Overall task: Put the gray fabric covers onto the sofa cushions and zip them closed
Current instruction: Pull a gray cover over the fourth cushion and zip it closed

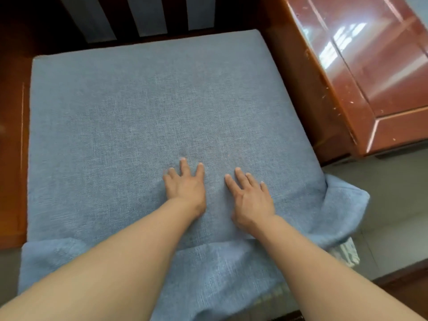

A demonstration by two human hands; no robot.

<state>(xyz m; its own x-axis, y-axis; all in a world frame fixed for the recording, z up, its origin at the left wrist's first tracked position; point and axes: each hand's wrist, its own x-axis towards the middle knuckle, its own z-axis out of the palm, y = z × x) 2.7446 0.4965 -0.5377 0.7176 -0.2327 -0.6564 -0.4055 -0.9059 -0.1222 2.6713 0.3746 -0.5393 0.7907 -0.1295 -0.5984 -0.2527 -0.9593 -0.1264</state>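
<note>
— Head view first: what are the hands doing?

— Both lie flat, fingers spread and straight, palms down on the cushion [148,117]. The left hand [186,185] and the right hand [251,199] sit side by side, close but apart, gripping nothing; they look to be pressing or smoothing the cloth.

— And the cover?

— The cover [222,274] is already drawn over the top. Its loose open end hangs toward six o'clock from the hands, under the forearms, with one bunched flap [345,205] out at four o'clock.

— So where would the zip be?

— I judge it runs left to right along that near edge, behind the wrists; no zip teeth show clearly. The right hand is nearer the bunched corner.

— Beyond that?

— The wooden seat frame [14,158] is at nine o'clock, dark slats [173,15] at twelve, a glossy red-brown table [382,89] at two.

— Any writing?

— None readable.
</note>
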